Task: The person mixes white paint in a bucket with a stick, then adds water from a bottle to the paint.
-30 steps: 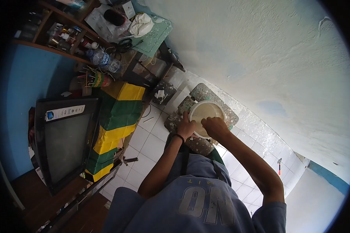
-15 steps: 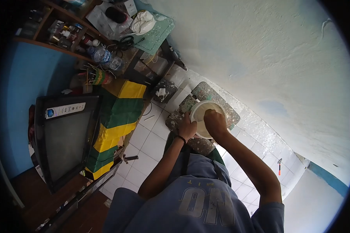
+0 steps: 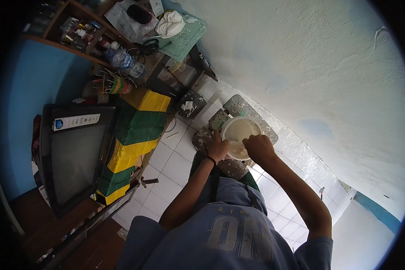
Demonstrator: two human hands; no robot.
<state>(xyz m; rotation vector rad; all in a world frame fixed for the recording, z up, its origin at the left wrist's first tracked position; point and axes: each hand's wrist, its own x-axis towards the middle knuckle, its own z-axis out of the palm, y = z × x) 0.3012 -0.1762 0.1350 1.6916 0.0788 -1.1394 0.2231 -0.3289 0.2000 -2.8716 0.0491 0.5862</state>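
Note:
A round white bucket (image 3: 227, 124) with pale, creamy material (image 3: 239, 130) inside stands in front of me on paint-speckled surfaces. My left hand (image 3: 218, 149) is closed on the bucket's left rim, with a dark bracelet at the wrist. Over the right side of the bucket, my right hand (image 3: 259, 148) is a fist. Whatever it grips is hidden by the fingers and the bucket. Around the bucket lie speckled, paint-spattered boards or seats (image 3: 245, 107), partly covered by it.
To the left, a desk bears a dark-framed screen (image 3: 76, 157) and a green-and-yellow cloth (image 3: 141, 123). Plastic bottles (image 3: 119, 58) and scissors (image 3: 150, 46) sit further back. A whitish wall (image 3: 301, 67) rises on the right. A hammer (image 3: 321, 192) is on the tiled floor (image 3: 175, 166).
My right hand has moved from over the bucket's middle to its right rim, uncovering more of the pale material. The left hand stays on the rim.

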